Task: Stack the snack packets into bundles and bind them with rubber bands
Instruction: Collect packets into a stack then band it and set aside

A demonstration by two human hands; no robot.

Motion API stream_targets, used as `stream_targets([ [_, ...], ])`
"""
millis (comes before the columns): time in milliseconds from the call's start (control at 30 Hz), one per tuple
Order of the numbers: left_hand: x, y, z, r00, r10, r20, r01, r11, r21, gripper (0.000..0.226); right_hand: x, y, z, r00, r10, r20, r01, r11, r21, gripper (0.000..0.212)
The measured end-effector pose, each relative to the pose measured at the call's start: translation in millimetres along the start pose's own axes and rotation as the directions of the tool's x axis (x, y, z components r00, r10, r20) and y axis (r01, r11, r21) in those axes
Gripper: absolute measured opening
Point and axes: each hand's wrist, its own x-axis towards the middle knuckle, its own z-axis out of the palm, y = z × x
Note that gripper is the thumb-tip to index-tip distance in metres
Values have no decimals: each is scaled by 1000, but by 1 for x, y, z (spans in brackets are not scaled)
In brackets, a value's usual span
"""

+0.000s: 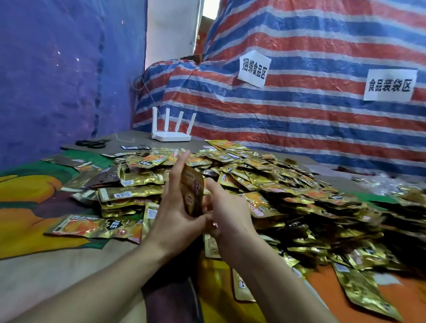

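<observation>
My left grip (175, 210) holds a thin upright stack of gold foil snack packets (191, 193) above the heap of loose gold packets (269, 188) on the worktop (37, 274). My right grip (227, 215) touches the stack's edge; I cannot tell whether it is closed.

A big blue sheet (47, 52) hangs on the left. A striped sheet (315, 124) in red, blue and white covers the back and the right side. Two white paper signs (254, 69) (389, 84) with black writing are stuck on it. Between the two sheets is a white wall (168, 25) and a gap (211, 0) with bright light. A cloth (5, 205) with orange, green and purple shapes covers the table. At the far end a white router (171, 133) stands, with black scissors (90, 143) lying to its left.
</observation>
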Motion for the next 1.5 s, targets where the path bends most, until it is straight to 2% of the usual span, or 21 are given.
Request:
stream_targets([
  [133, 0, 1, -3, 990, 135, 31, -136, 989, 54, 92, -14, -6, -19, 986, -158, 43, 164, 958, -236, 41],
  [233, 0, 4, -1, 983, 138, 118, -143, 989, 36, 82, -28, -9, -57, 957, -289, 31, 270, 845, -462, 32],
  [367, -3, 9, 3, 967, 182, 180, -186, 982, 8, 79, -44, -28, -123, 927, -375, -4, 269, 670, -692, 31],
  [433, -7, 14, 4, 954, 220, 203, -227, 974, 11, 79, -50, -43, -161, 906, -419, -62, 192, 538, -821, 27],
  [533, -13, 25, 6, 927, 291, 239, -311, 949, 53, 81, -54, -61, -222, 914, -362, -183, -72, 300, -951, 14],
  [633, -18, 31, 10, 891, 347, 292, -375, 926, 46, 83, -58, -60, -274, 912, -276, -304, -302, 53, -952, 7],
  [700, -19, 33, 13, 871, 378, 312, -419, 905, 73, 86, -64, -52, -294, 904, -239, -353, -380, -73, -922, 2],
  [767, -20, 35, 14, 866, 390, 312, -436, 896, 89, 86, -69, -42, -306, 891, -222, -396, -432, -151, -889, 13],
  [1000, -19, 33, 10, 897, 339, 283, -363, 931, 35, 81, -72, -40, -308, 832, -347, -432, -473, -41, -880, 20],
  [1067, -19, 33, 9, 912, 308, 272, -328, 944, 31, 80, -73, -48, -301, 796, -414, -442, -480, 12, -877, 17],
  [1167, -18, 33, 7, 933, 251, 258, -259, 966, -5, 79, -72, -65, -280, 756, -537, -375, -413, 52, -909, 7],
  [1233, -15, 32, 6, 952, 172, 253, -163, 985, -56, 78, -68, -74, -258, 751, -601, -275, -293, 70, -953, 10],
  [1300, -12, 31, 2, 963, 107, 247, -71, 986, -153, 78, -62, -77, -229, 760, -630, -160, -111, 117, -987, 16],
  [1400, -7, 29, -1, 973, 19, 231, 48, 958, -282, 77, -52, -73, -177, 809, -587, -23, 191, 300, -934, 13],
  [1500, -3, 27, -1, 962, -121, 244, 220, 874, -434, 82, -36, -57, -123, 862, -492, 124, 379, 463, -801, 8],
])
